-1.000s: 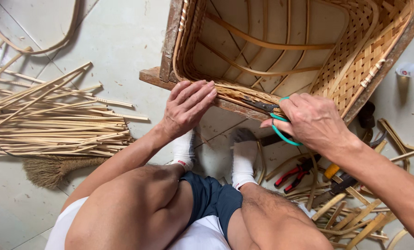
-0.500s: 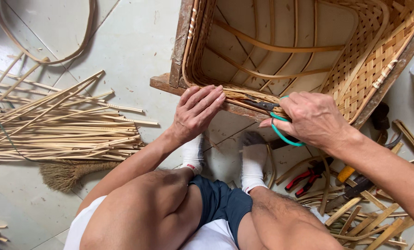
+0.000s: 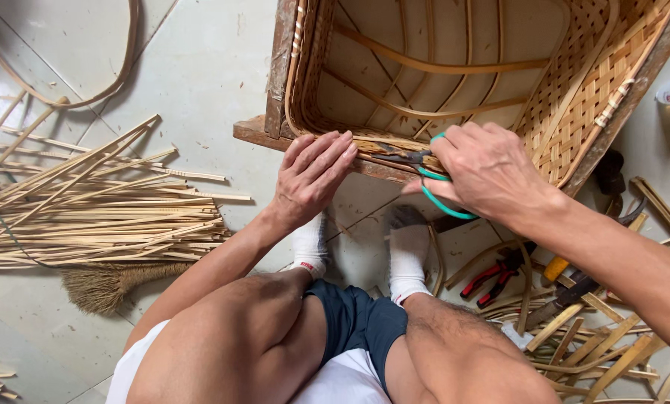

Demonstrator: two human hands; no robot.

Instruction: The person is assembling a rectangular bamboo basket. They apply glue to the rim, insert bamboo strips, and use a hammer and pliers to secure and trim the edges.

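A large woven bamboo basket in a wooden frame lies in front of me on the tiled floor. My left hand rests flat on its near rim, fingers together, pressing the woven edge. My right hand grips scissors with green handles, their dark blades laid along the rim towards the left hand. My knees and white-socked feet are below the rim.
A bundle of thin bamboo strips and a small broom lie on the floor at left. Red-handled pliers, a yellow-handled tool and loose bamboo offcuts lie at lower right. A curved strip is at top left.
The view has shifted slightly, so the basket sits more to the right. Both hands stay on the near rim, with the scissors still at the edge.
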